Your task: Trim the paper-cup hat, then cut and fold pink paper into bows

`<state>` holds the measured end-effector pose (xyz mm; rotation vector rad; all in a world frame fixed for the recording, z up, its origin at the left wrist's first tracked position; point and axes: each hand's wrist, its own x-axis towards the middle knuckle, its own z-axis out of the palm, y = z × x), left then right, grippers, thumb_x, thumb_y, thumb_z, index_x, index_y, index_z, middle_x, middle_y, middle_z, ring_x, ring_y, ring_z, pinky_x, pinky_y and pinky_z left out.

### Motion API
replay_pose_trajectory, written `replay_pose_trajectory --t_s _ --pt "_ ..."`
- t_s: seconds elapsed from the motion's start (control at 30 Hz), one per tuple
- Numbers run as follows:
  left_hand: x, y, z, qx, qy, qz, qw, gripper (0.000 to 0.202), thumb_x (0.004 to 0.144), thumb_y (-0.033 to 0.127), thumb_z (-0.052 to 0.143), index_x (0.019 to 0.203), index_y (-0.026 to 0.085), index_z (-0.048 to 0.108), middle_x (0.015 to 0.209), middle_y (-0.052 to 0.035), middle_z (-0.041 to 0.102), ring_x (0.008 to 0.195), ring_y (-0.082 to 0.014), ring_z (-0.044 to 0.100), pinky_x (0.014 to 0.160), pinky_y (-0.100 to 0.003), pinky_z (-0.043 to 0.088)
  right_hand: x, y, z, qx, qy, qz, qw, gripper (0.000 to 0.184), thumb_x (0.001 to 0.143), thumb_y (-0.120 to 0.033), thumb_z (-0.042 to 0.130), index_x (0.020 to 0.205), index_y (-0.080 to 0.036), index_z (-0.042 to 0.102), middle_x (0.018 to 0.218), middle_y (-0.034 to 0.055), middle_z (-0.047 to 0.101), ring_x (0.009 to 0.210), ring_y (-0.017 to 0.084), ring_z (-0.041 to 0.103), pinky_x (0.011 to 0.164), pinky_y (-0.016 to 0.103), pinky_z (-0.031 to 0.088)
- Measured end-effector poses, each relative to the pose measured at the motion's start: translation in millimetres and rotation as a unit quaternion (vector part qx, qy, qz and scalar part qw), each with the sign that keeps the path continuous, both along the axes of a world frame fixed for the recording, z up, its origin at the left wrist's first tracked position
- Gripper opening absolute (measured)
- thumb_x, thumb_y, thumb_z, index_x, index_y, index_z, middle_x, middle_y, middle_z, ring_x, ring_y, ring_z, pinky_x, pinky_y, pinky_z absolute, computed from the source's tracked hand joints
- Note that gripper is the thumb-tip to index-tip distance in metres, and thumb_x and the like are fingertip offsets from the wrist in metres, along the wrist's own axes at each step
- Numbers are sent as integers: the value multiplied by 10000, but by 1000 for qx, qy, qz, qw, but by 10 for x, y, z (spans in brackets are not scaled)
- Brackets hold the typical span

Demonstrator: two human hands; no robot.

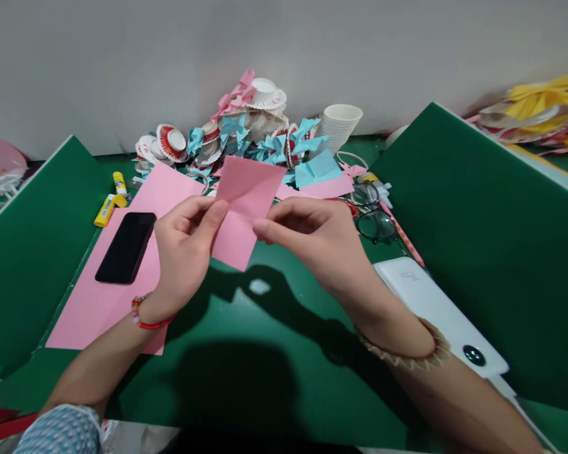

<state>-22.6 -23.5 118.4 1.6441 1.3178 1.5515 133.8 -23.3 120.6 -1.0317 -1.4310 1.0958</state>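
Note:
A small piece of pink paper (248, 183), creased across its middle, is held up above the green table. My left hand (187, 246) pinches its left edge between thumb and fingers. At the right edge, near the crease, my right hand (312, 243) grips it with thumb and fingertips. Beneath my left wrist lies a larger pink sheet (89, 302), with a black phone (127, 247) resting on it. Beyond the held paper is a pile of paper-cup crafts (265, 94) with pink and blue paper bows.
Green dividers (492, 233) stand at both sides. Yellow glue sticks (105, 211) lie at the left. Stacked white paper cups (341, 120), blue paper (318, 169) and glasses (376, 226) are at the back right. A white power bank-like device (435, 309) lies by my right forearm.

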Motion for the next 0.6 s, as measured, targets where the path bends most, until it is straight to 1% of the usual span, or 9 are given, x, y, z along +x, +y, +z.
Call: replay_pose_trajectory --t_s 0.07,0.17,0.23,0.3,0.37,0.43,0.5,0.6 --pt "-14 19 -4 27 36 11 999 130 779 251 638 674 177 659 580 34 570 534 -75 476 489 -207 378 0 7 -5 -26 -15 30 999 142 698 -234 693 595 -161 627 605 -10 617 578 104 546 534 249 429" --pt "-37 25 22 30 77 -16 996 118 758 223 654 648 181 671 555 32 579 505 -78 472 468 -218 366 7 26 -26 -46 -8 45 998 130 686 -272 707 641 -162 654 639 0 644 605 119 571 544 254 442" --pt "-44 17 44 17 74 -30 997 99 752 235 662 670 186 686 569 26 597 498 -81 481 463 -224 370 13 39 -44 -40 -1 32 999 134 666 -279 727 639 -166 661 641 1 655 609 123 584 555 257 457" --pt "-44 10 58 -10 56 -38 998 75 745 258 671 766 196 706 580 25 601 495 -84 486 458 -223 374 21 46 -56 -27 4 1 1000 127 657 -269 737 631 -168 664 632 -1 657 600 121 585 557 257 464" --pt "-42 11 62 -36 42 -48 997 110 750 270 666 824 199 704 603 22 604 506 -85 492 462 -217 383 28 47 -60 -19 7 -33 999 110 657 -252 736 631 -170 666 627 -2 658 587 117 583 551 254 467" --pt "-43 19 61 -46 36 -57 997 82 761 258 650 780 190 692 640 14 616 544 -89 513 487 -213 405 35 44 -60 -17 3 -48 999 110 661 -243 731 619 -170 660 611 -4 652 569 115 582 530 248 464" --pt "-49 28 60 -39 40 -57 997 89 769 233 634 707 180 669 661 7 624 578 -94 527 515 -212 423 45 48 -61 -18 -7 -36 999 118 667 -248 726 616 -170 654 600 -4 646 558 116 582 504 242 459" --pt "-66 30 65 -19 79 -60 995 95 763 194 623 674 178 652 661 5 630 598 -105 540 545 -219 439 70 70 -62 -1 -19 -20 1000 84 682 -242 708 666 -175 660 621 -6 649 566 117 585 495 237 464"
